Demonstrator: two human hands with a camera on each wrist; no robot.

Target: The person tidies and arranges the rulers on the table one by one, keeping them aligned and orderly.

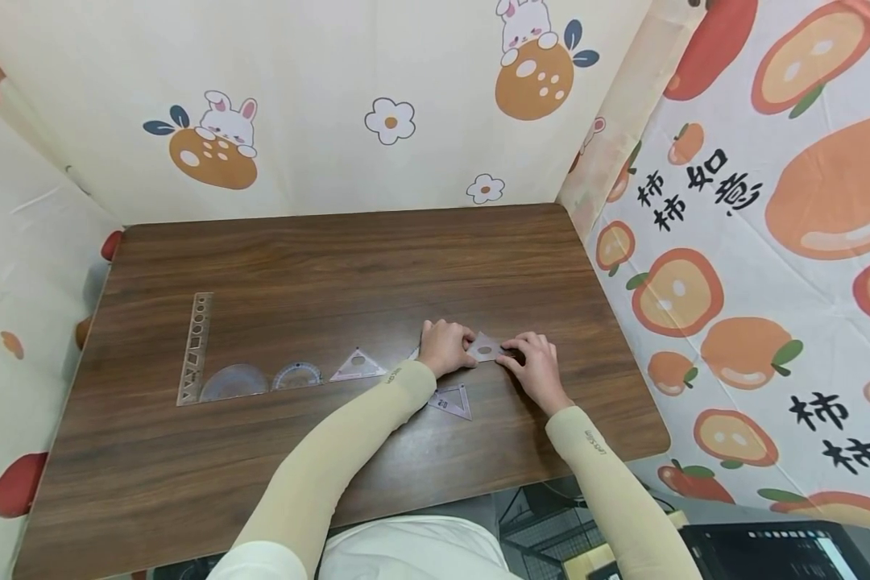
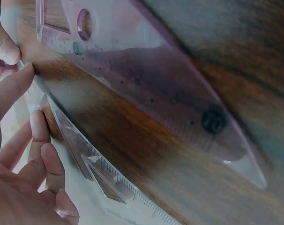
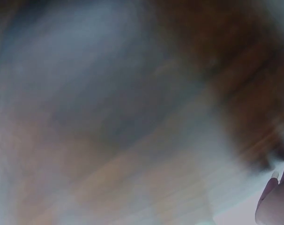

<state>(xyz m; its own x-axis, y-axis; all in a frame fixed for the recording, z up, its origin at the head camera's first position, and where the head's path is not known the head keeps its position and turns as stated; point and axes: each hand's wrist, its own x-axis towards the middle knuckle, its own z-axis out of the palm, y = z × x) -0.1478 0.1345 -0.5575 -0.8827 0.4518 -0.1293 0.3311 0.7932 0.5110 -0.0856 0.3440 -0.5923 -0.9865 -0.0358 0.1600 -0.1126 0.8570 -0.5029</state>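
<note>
A clear triangular set square (image 1: 485, 349) with an oval hole lies between the two hands. My left hand (image 1: 445, 348) pinches its left side between thumb and fingers. On its opposite side, my right hand (image 1: 536, 370) holds the edge with thumb and forefinger. A purple-tinted set square (image 1: 452, 400) lies on the table below the left hand, close up in the left wrist view. Another clear set square (image 2: 111, 183) lies beside the left fingers (image 2: 40, 126), mostly covered by that hand in the head view. The right wrist view is mostly blurred.
On the brown wooden table (image 1: 261, 475) a row runs leftward: a set square (image 1: 358, 365), a small protractor (image 1: 297, 375), a larger semicircular plate (image 1: 234, 382) and an upright letter-stencil ruler (image 1: 194, 348). Patterned cloths surround the table. A dark screen (image 1: 761, 552) sits at lower right.
</note>
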